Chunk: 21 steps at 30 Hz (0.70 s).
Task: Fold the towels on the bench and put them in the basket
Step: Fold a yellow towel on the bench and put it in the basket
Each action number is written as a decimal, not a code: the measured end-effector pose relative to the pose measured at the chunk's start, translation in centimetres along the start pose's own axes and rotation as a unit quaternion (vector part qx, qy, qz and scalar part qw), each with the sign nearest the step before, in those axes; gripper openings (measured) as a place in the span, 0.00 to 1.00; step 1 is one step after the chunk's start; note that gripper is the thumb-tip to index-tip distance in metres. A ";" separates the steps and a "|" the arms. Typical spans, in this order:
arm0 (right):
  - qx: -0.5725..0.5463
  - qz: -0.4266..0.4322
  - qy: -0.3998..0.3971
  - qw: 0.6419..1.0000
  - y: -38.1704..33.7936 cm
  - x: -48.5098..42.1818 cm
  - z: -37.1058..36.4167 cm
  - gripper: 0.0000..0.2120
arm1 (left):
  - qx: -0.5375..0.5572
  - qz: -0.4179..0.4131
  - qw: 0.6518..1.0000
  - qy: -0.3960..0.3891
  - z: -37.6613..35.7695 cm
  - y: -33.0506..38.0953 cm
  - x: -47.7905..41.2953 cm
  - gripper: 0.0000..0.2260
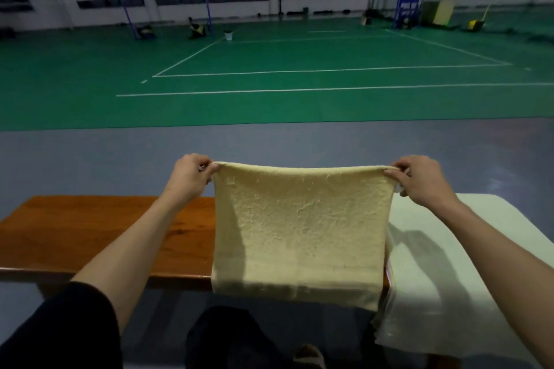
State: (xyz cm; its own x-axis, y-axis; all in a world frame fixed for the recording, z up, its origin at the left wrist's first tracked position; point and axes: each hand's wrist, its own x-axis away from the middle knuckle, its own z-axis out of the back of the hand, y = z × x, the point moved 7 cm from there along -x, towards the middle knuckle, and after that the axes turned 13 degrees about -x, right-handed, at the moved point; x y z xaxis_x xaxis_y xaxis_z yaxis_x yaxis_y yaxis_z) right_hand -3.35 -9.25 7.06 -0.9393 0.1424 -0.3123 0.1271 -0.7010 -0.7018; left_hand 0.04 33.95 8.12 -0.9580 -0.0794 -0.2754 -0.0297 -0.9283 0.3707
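Head view, seated person facing an indoor sports hall. A green court [269, 54] with white boundary lines fills the upper half. A broad grey floor strip [90, 159] runs between the court and the far edge of the bench, giving open room beyond the hands.

One wooden bench [75, 234] runs left to right across the lower half. Its far edge lies just below the hands and its near edge is close to the person's knees. Brown wood shows on its left part. A white towel [449, 249] covers the right part and drapes over the near edge. Layered edges show at the towel's lower left, but how many layers lie there cannot be told.

One yellow towel [299, 228] hangs upright in the air above the middle of the bench, spread flat towards the camera. Its top edge is stretched almost straight, with a slight sag. Its right side overlaps the left margin of the white towel in this view, and its bottom edge hangs in front of the bench's near edge. Whether it touches the bench cannot be told.

The two hands are well apart, one at each upper corner of the yellow towel. The left hand [190, 175] pinches the left corner between thumb and curled fingers. The right hand [419, 180] pinches the right corner in the same way. Both forearms reach forward over the bench.

Far across the court stand a white bucket [228, 35] and several nets on posts.

Count: two towels, one bench, two hands.
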 end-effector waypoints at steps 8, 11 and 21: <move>0.031 -0.036 0.009 0.999 1.6 -1.1 0.4 0.10 | 0.036 -0.001 0.998 -0.048 -1.3 1.0 -1.5 0.09; -0.187 -0.110 0.035 0.975 2.6 -1.7 -1.1 0.04 | 0.167 0.066 0.983 -0.032 -2.4 0.4 -2.4 0.08; -0.437 -0.254 0.160 0.848 5.9 -7.5 -6.7 0.08 | 0.395 0.247 0.884 0.047 -8.7 -0.9 -8.3 0.07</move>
State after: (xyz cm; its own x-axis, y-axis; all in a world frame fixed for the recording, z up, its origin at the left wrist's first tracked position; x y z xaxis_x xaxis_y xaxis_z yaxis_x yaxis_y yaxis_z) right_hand 6.60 -9.77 0.95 -0.8268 0.5514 0.1117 0.0520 0.2726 -0.9607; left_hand 10.55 32.29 2.33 -0.8827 -0.4687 0.0336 0.1597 -0.2319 0.9595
